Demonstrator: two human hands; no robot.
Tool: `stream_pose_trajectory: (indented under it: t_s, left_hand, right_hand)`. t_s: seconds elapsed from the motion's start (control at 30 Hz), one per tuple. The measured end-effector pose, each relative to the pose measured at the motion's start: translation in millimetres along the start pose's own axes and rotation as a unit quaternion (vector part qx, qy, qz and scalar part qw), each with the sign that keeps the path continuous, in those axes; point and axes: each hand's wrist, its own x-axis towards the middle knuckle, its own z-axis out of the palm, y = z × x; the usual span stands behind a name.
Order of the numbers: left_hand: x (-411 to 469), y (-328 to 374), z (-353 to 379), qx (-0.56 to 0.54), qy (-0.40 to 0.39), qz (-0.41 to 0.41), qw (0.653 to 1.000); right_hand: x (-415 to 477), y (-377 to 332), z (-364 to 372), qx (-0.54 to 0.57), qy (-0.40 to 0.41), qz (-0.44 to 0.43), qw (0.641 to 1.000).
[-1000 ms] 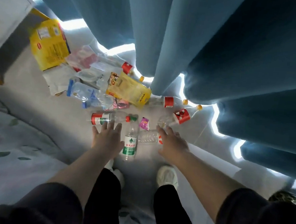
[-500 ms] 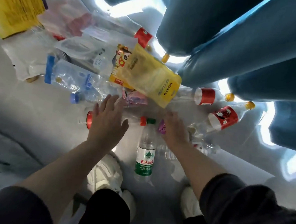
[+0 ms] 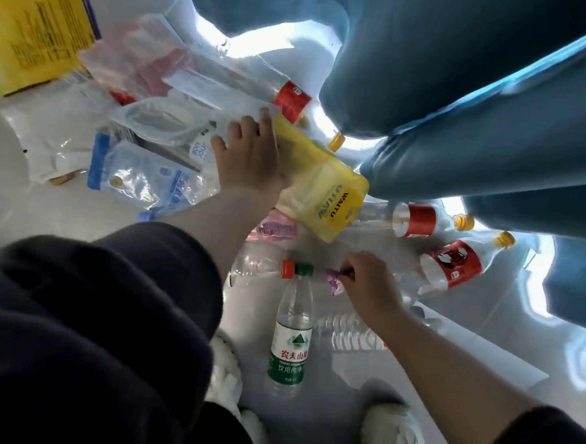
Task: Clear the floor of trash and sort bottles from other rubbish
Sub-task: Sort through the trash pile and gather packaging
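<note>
Trash lies scattered on the pale floor below a blue curtain. My left hand [image 3: 247, 157] lies on the upper end of a yellow pouch [image 3: 324, 196], fingers curled over its edge. My right hand [image 3: 366, 284] pinches a small purple wrapper [image 3: 332, 279] just above the floor. A clear bottle with a green cap and green label [image 3: 291, 338] lies between my feet. A bottle with a red cap [image 3: 261, 264] lies beside its cap. Red-labelled bottles with yellow caps [image 3: 450, 262] [image 3: 418, 219] lie at the right.
Clear plastic bags [image 3: 153, 120] and a blue-edged bag [image 3: 140, 178] are heaped at the left, with a yellow carton [image 3: 36, 24] beyond. Another red-labelled bottle [image 3: 292, 98] lies by the blue curtain [image 3: 464, 95]. A crushed clear bottle [image 3: 350, 331] lies under my right forearm. White shoes [image 3: 395, 434] stand below.
My view has dropped closer to the pile. My left hand moved up from the red-capped bottle onto the yellow pouch. My right hand closed on the purple wrapper.
</note>
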Motion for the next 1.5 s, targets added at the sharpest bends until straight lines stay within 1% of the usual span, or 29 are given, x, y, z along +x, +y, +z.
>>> stream_pose_trajectory:
  t_s: [0.07, 0.1, 0.13, 0.2, 0.23, 0.3, 0.33, 0.4, 0.43, 0.47, 0.57, 0.63, 0.7, 0.77, 0.8, 0.83, 0.9, 0.97, 1.0, 1.07, 1.17, 1.3, 1.37, 1.43, 1.5]
  left_hand:
    - [6.3, 5.1, 3.3, -0.017, 0.023, -0.031, 0.999]
    - [8.9, 5.3, 3.5, -0.063, 0.041, -0.047, 0.996]
    - [9.6, 4.4, 2.1, -0.134, 0.051, -0.065, 0.988]
    - [8.4, -2.4, -8.0, -0.262, 0.046, -0.075, 0.961]
    - [6.0, -10.0, -16.0, -0.288, 0.046, -0.069, 0.954]
    - [-2.3, -34.1, -30.6, -0.340, 0.037, -0.096, 0.935]
    - [-8.7, -48.9, -38.4, -0.394, 0.028, -0.125, 0.910]
    - [-26.4, -82.5, -53.7, -0.516, 0.017, -0.182, 0.837]
    - [-36.3, -101.0, -58.6, -0.543, 0.020, -0.207, 0.814]
    - [-46.3, -118.6, -62.7, -0.546, 0.018, -0.223, 0.808]
    - [-73.7, -159.9, -68.8, -0.518, -0.010, -0.237, 0.822]
    - [-87.3, -177.3, -65.7, -0.515, -0.029, -0.239, 0.823]
    - [-95.7, -188.4, -57.6, -0.521, -0.048, -0.239, 0.818]
    - [-97.7, -194.8, -46.6, -0.529, -0.069, -0.238, 0.812]
    - [-97.5, -197.1, -41.2, -0.528, -0.075, -0.237, 0.812]
    - [-97.2, -198.7, -36.5, -0.527, -0.079, -0.239, 0.812]
    - [-96.6, -200.1, -29.7, -0.529, -0.080, -0.240, 0.810]
    - [-94.1, -198.0, -27.0, -0.532, -0.082, -0.237, 0.809]
    - [-93.1, -197.0, -27.2, -0.532, -0.082, -0.237, 0.809]
    - [-92.3, -196.2, -30.9, -0.526, -0.078, -0.237, 0.813]
    - [-99.1, -192.3, -46.8, -0.516, -0.076, -0.233, 0.821]
    - [-118.0, -175.4, -89.7, -0.502, -0.085, -0.231, 0.829]
    - [-128.3, -161.2, -119.4, -0.488, -0.099, -0.216, 0.840]
    - [-140.8, -143.0, -151.5, -0.477, -0.117, -0.196, 0.849]
    - [-152.6, -122.8, -184.1, -0.448, -0.139, -0.170, 0.866]
  right_hand:
    - [2.0, -3.1, -7.4, 0.007, -0.005, -0.015, 1.000]
    - [3.9, -4.7, -11.2, 0.013, -0.007, -0.021, 1.000]
    - [5.8, -6.3, -15.1, 0.023, -0.006, -0.026, 0.999]
    - [7.1, -10.4, -23.2, 0.046, 0.002, -0.030, 0.998]
    - [6.1, -12.9, -27.2, 0.059, 0.007, -0.030, 0.998]
    - [1.5, -19.7, -34.8, 0.082, 0.014, -0.024, 0.996]
    - [-1.4, -25.1, -39.1, 0.091, 0.013, -0.018, 0.996]
    - [-4.0, -38.5, -48.4, 0.108, -0.001, -0.004, 0.994]
    - [-3.2, -47.6, -53.6, 0.126, -0.007, 0.007, 0.992]
    - [-0.4, -58.3, -59.0, 0.154, -0.009, 0.018, 0.988]
    - [17.3, -95.7, -70.8, 0.252, 0.003, 0.047, 0.967]
    - [32.7, -121.5, -72.9, 0.322, 0.007, 0.068, 0.944]
    - [49.3, -142.4, -70.3, 0.353, 0.004, 0.089, 0.931]
    - [66.0, -157.2, -65.0, 0.345, 0.019, 0.088, 0.934]
    - [74.7, -162.3, -61.4, 0.325, 0.038, 0.084, 0.941]
    - [83.0, -166.1, -56.9, 0.279, 0.057, 0.076, 0.956]
    - [95.4, -171.2, -47.2, 0.146, 0.092, 0.054, 0.983]
    - [101.7, -172.2, -41.9, 0.048, 0.117, 0.040, 0.991]
    - [103.0, -172.1, -40.6, 0.028, 0.130, 0.036, 0.990]
    - [101.1, -170.7, -42.7, 0.045, 0.145, 0.033, 0.988]
    - [82.4, -165.9, -60.2, 0.152, 0.126, 0.036, 0.980]
    - [28.8, -156.7, -108.5, 0.225, 0.123, 0.066, 0.964]
    - [-4.0, -150.5, -137.5, 0.257, 0.102, 0.078, 0.958]
    - [-39.9, -142.5, -167.1, 0.231, 0.067, 0.076, 0.968]
    - [-78.0, -134.7, -197.1, 0.204, 0.055, 0.083, 0.974]
